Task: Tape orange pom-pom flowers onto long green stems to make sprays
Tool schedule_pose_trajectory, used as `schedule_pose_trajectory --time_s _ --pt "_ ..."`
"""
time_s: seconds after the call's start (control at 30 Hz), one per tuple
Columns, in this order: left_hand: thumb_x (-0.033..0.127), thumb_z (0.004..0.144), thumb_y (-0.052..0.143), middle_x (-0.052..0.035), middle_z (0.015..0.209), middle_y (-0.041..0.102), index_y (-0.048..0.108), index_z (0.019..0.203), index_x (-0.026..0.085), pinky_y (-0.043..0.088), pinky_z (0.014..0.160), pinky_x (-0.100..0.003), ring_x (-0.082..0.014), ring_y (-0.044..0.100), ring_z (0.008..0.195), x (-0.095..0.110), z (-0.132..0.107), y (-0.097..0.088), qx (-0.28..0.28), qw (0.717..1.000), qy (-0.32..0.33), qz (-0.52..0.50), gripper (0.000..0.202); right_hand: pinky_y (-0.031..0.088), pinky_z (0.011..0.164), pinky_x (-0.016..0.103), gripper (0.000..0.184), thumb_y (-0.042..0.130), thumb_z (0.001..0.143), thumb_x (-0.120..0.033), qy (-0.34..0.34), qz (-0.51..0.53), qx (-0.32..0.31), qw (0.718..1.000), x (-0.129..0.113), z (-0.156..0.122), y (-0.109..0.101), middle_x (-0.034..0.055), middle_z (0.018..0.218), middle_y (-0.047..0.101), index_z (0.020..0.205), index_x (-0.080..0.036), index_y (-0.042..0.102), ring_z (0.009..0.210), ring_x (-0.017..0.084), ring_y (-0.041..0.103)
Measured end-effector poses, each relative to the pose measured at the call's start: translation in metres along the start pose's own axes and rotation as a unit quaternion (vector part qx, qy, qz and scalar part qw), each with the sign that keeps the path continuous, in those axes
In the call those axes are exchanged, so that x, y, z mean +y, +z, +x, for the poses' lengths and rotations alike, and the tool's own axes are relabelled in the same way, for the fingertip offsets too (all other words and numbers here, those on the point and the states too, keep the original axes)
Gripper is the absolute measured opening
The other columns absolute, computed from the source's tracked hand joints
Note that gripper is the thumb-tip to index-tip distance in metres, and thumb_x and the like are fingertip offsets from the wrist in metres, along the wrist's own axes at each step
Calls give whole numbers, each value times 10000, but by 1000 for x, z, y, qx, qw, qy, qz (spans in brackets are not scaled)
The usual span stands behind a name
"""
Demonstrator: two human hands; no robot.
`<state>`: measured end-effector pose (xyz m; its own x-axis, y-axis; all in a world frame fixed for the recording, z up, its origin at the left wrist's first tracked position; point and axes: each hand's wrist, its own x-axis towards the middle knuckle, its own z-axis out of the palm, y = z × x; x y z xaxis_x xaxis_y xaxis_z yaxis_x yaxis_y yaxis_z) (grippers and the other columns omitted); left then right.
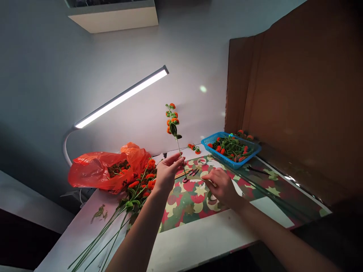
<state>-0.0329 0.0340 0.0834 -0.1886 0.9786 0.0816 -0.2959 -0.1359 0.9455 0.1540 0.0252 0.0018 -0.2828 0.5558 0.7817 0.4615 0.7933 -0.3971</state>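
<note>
My left hand (pixel 168 170) pinches the thin green stem of an artificial flower sprig (pixel 172 120) and holds it upright; its top carries small orange blossoms and green leaves. My right hand (pixel 220 184) rests low on the patterned mat (pixel 193 196), fingers curled around something pale that I cannot make out. A roll of tape (pixel 202 161) and dark scissors (pixel 193 173) lie on the mat between and just beyond the hands.
A bundle of finished orange flower stems (pixel 124 211) lies left of the mat beside a red plastic bag (pixel 104 170). A blue basket (pixel 231 148) of flower pieces stands at the back right by a brown cardboard wall (pixel 297 94). A lit desk lamp (pixel 121 98) hangs overhead.
</note>
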Motion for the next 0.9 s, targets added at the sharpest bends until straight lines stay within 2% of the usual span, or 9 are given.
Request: schedule_pose_trajectory --time_s 0.07,0.1,0.23,0.3,0.47,0.63,0.7,0.77,0.9 --pt "203 480 838 -61 706 707 707 870 107 488 570 -227 -126 643 586 -9 2 3 -9 1000 -6 -16 423 364 693 330 269 390 885 -123 -116 -113 2 987 8 -9 -1 25 673 586 944 -213 636 626 140 494" --pt "204 479 839 -58 706 706 707 869 109 492 572 -231 -126 643 583 -13 2 4 -12 1000 -10 -24 423 356 697 333 304 372 880 -94 -146 -152 -6 977 11 -14 -1 31 706 607 998 -214 625 636 141 503" --pt "188 464 845 -58 717 711 712 838 116 507 594 -239 -122 642 580 -30 3 4 -14 998 -31 -54 403 317 622 317 252 409 864 -112 -170 -200 -54 963 18 -29 4 38 708 622 958 -187 631 614 143 492" --pt "180 467 844 -61 736 716 716 832 120 503 592 -228 -115 641 580 -34 3 0 -16 997 -39 -61 392 304 612 317 195 458 855 -221 -141 -170 -101 970 19 -32 6 42 686 611 908 -171 639 612 149 493" --pt "170 481 839 -50 736 717 727 816 135 496 596 -204 -104 643 589 -37 2 -12 -24 996 -61 -68 355 329 745 356 351 450 867 -441 -23 -50 -186 981 15 -29 5 66 800 644 1003 -177 637 711 178 558" --pt "168 495 831 -48 725 715 727 821 142 488 573 -199 -117 650 605 -38 0 -18 -26 995 -67 -71 343 335 884 396 380 434 876 -497 134 77 -179 972 2 0 7 71 989 642 1027 -218 643 897 212 579" --pt "160 491 832 -45 722 715 724 812 141 486 555 -193 -116 648 598 -38 -1 -18 -25 995 -63 -80 339 403 811 335 401 442 865 -516 176 222 -191 940 -6 15 16 77 1001 643 992 -201 655 903 205 577" --pt "150 486 833 -35 704 712 721 806 143 484 543 -183 -110 644 585 -39 -1 -18 -22 994 -61 -91 340 436 703 285 411 478 838 -532 216 359 -243 875 -10 25 28 56 833 655 845 -169 671 775 175 583" --pt "149 470 838 -36 690 710 716 798 136 468 502 -166 -98 630 545 -43 0 -24 -14 991 -74 -115 350 365 512 226 344 683 698 -464 274 460 -257 805 -7 28 49 -14 546 547 634 -134 607 512 97 480"
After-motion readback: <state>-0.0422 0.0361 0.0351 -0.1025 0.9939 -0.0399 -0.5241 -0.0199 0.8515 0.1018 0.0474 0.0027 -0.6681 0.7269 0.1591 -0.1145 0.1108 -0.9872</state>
